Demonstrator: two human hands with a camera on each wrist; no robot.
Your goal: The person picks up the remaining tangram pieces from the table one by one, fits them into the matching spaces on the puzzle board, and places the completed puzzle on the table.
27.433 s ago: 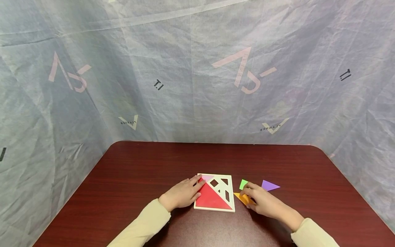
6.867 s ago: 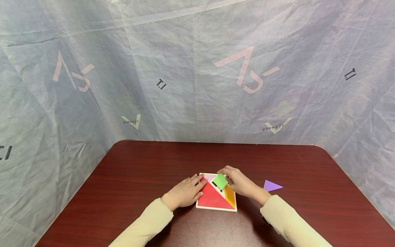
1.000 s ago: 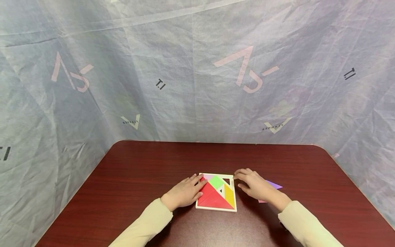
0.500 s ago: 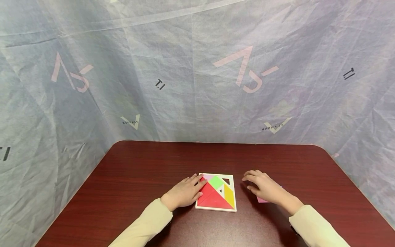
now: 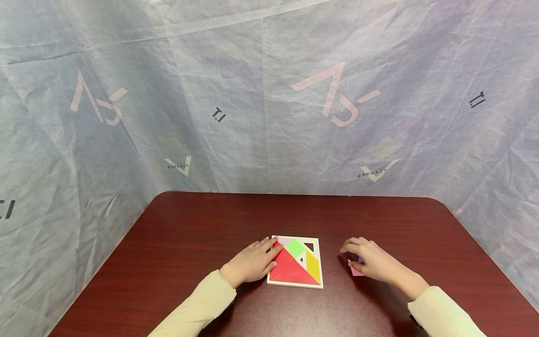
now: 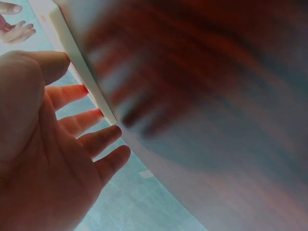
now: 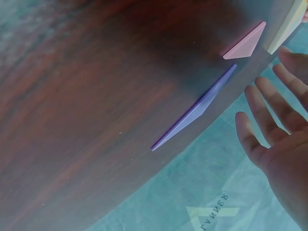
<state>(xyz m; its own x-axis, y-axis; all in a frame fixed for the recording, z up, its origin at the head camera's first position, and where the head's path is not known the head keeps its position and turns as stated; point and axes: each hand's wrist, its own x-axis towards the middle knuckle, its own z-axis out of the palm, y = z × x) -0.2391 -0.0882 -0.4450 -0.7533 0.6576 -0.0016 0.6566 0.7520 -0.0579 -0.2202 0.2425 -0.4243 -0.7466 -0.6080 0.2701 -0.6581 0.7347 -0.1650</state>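
Note:
My left hand (image 5: pixel 250 263) rests on the left side of a white tangram board (image 5: pixel 321 279), fingertips over the pieces and thumb near its edge. Set in the board are two red triangles (image 5: pixel 294 274), a pink piece (image 5: pixel 284 241), a green square (image 5: pixel 295 248) and an orange parallelogram (image 5: pixel 313 267). Two recesses show bare, one at the upper right and one near the middle. To the board's right, my right hand (image 5: pixel 372 261) hovers with loosely bent fingers above a small pink triangle (image 7: pixel 246 43) and a larger purple triangle (image 7: pixel 197 108). In the right wrist view it touches neither piece.
The board and loose pieces lie on a dark red wooden table (image 5: pixel 202 224) with rounded far corners. A grey printed cloth (image 5: pixel 252 140) hangs behind the table and along both sides.
Earlier, the orange parallelogram and then the green square went from the right hand into the board. In the last second my right hand moves right, to the loose triangles. My left hand stays put.

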